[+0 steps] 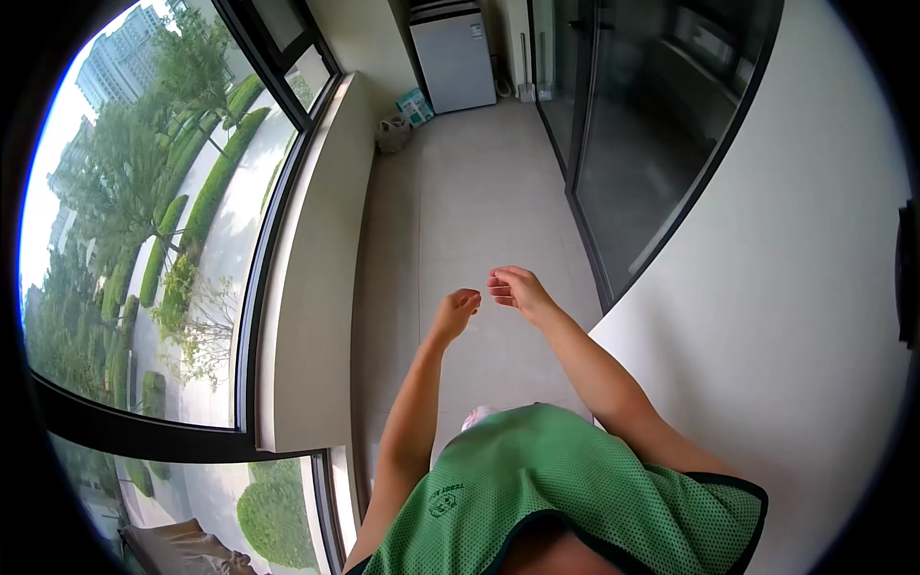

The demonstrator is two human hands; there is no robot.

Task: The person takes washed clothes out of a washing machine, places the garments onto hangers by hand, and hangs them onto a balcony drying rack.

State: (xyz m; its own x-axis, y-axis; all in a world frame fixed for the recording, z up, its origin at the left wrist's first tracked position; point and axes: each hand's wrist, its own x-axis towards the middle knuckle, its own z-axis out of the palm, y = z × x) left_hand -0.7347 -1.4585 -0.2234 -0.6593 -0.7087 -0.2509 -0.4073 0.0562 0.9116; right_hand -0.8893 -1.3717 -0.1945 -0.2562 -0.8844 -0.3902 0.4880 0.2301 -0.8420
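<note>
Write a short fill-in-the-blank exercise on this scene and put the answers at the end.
1. The surface seen behind the left hand and the right hand is the ____.
2. The person's top is mainly ____ in colour.
3. Trees show outside on the picture's ____ side.
4. Of the two hands, the ____ one is nearer the dark-framed glass door.

Missing words: floor; green; left; right.

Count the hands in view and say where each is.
2: the left hand, over the floor near mid-picture, and the right hand, just to its right. No others show.
</note>
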